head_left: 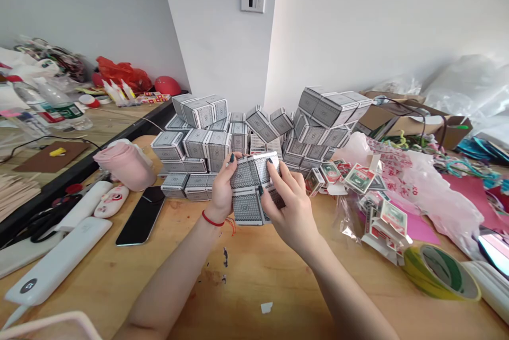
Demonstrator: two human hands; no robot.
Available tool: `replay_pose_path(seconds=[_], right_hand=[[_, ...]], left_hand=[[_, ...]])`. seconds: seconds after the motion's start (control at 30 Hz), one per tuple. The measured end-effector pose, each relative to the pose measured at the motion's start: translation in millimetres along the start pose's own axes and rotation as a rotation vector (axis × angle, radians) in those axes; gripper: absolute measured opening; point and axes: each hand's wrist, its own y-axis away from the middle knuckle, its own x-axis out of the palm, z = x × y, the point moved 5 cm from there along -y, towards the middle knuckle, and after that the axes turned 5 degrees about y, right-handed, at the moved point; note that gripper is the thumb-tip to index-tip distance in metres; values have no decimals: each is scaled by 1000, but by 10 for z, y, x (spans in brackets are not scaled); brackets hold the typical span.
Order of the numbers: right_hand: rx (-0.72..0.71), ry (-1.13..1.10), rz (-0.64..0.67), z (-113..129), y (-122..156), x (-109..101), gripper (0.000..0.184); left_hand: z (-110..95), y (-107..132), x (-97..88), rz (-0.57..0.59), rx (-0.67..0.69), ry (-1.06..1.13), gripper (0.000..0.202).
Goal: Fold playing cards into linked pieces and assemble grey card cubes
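Between my two hands is a block of folded playing cards [244,205] with grey patterned backs, held above the wooden table. My left hand [223,186] grips its left side, thumb on the near face. On the right, my right hand [292,202] has its fingers closed over the top and front of the same block. Behind it stand stacked blocks of the same folded cards, a left pile [194,144] and a right pile [322,122]. Two tilted card blocks [262,122] bridge the gap between the piles.
Right of the piles lie opened card boxes [392,220], a crumpled plastic bag [433,186] and a roll of tape [441,272]. To the left are a black phone [140,218], a white power bank [59,260] and a pink cloth-like roll [125,165]. A paper scrap [266,307] lies in front.
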Motion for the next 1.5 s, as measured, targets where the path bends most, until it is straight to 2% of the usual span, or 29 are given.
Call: replay_pose_path(seconds=[0.37,0.63,0.87,1.2,1.37,1.5], right_hand=[[26,-89,43,-3,3,59,48],[37,-58,2,-4,11,47,50],[24,-22,-17,9,27,63,51],[20,-17,-10,15,27,69,51],[15,-130,29,-5,-14,10,53],[76,-267,43,-94,-45,-25,50]], left_hand=[[5,3,-27,12,53,18,20],[51,3,-25,8,-13,29,22],[-15,-6,-42,0,88,-35,20],[27,12,-23,-4,20,-24,22],[-102,22,16,109,135,-82,21],[-238,111,75,203,328,-279,20]])
